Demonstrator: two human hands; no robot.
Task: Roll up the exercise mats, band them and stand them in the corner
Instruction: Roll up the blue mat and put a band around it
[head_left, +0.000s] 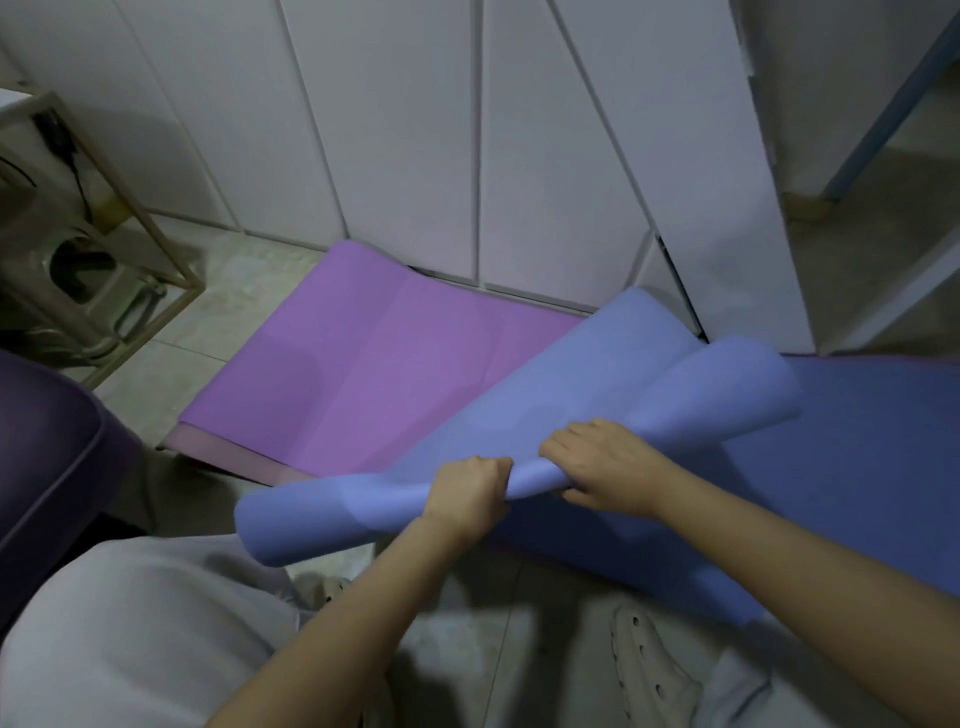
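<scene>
A blue exercise mat lies on the floor at the right, its near end curled into a loose roll that runs from lower left to upper right. My left hand grips the roll's edge near its middle. Right beside it, my right hand pinches the same curled edge, fingers tucked around the fold. A purple mat is spread flat on the floor behind the roll, its far end against the white cupboard. I see no bands.
White cupboard doors stand along the far side. A beige metal stool frame is at the left, a dark purple cushion at the left edge. My grey trouser leg and a white clog are below.
</scene>
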